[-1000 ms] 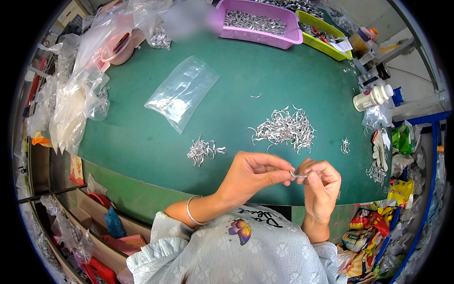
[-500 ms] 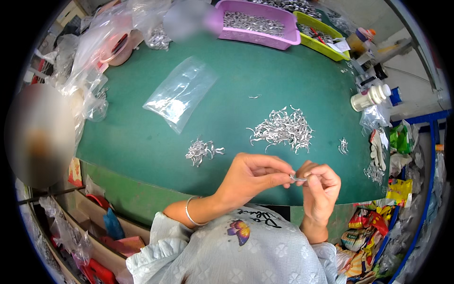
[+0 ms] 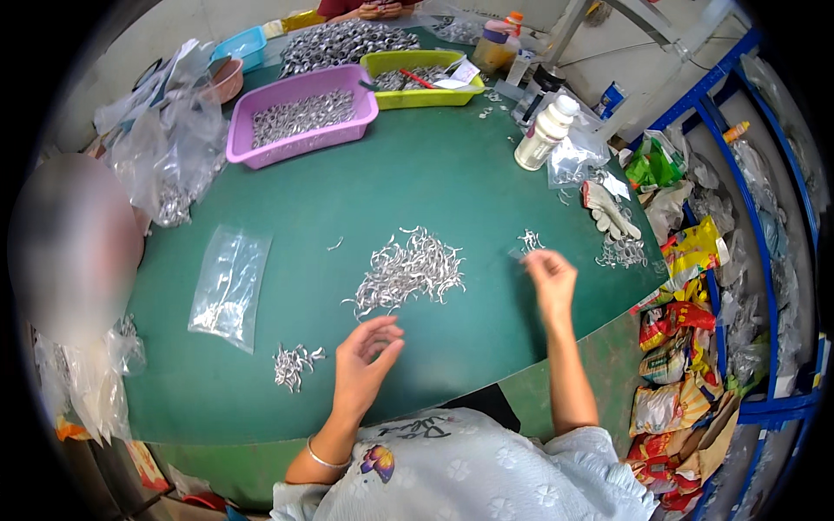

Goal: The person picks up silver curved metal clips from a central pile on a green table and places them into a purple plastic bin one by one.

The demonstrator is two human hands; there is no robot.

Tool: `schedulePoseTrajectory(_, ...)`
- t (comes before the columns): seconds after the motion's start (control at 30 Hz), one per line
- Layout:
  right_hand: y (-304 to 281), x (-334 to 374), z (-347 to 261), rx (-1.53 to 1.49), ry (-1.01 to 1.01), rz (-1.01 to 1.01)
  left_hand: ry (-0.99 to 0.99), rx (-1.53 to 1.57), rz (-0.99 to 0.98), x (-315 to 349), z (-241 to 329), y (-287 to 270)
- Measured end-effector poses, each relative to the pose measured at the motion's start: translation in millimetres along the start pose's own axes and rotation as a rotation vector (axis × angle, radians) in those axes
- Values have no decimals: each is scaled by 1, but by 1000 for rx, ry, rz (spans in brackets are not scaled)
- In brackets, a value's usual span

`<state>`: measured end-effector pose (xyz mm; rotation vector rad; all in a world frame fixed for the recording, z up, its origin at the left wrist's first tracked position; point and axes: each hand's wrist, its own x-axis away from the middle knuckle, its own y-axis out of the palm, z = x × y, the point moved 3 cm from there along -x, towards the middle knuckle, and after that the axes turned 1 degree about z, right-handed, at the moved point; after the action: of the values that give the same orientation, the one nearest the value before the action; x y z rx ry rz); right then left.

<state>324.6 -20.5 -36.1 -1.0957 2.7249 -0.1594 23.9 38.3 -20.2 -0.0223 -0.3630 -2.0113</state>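
Observation:
My left hand [image 3: 365, 360] is just in front of the large heap of small curved silver metal pieces [image 3: 408, 271], its fingers loosely bent and apart with nothing in them. Reaching out to the right, my right hand [image 3: 552, 276] has its thumb and fingers pinched around a small curved metal piece [image 3: 518, 254], which is blurred. That hand is beside a small group of the same pieces [image 3: 531, 239]. A third, small pile [image 3: 295, 366] lies left of my left hand. One single piece [image 3: 335, 244] rests apart, left of the large heap.
A clear plastic bag [image 3: 229, 286] lies flat at the left. Farther back are a purple basin [image 3: 300, 149] and a yellow-green basin [image 3: 426, 97] of metal parts. A white bottle [image 3: 547, 133] and a glove [image 3: 611, 211] are at the right. Another person's hands [image 3: 380, 9] show at the far edge.
My hands, earlier together on a small metal piece, have parted. The right one has moved right to the small group; the left has let go and opened. The view has turned rightward.

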Motion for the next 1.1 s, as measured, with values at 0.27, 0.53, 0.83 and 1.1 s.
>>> schedulePoseTrajectory(0.27, -94, -151, 85, 610, -190, 411, -25, -135, 63, -2, -21, -17)
schedulePoseTrajectory(0.53, -51, -124, 40, 858, -493, 436, 294, -647, 261, -38, -12, -51)
schedulePoseTrajectory(0.83, 169, -52, -19, 603, -563, -552, 331, -1303, 451, -126, -10, -49)
schedulePoseTrajectory(1.1, 173, -46, -13, 663, -608, -501, 362, -1340, 155, -127, -29, -37)
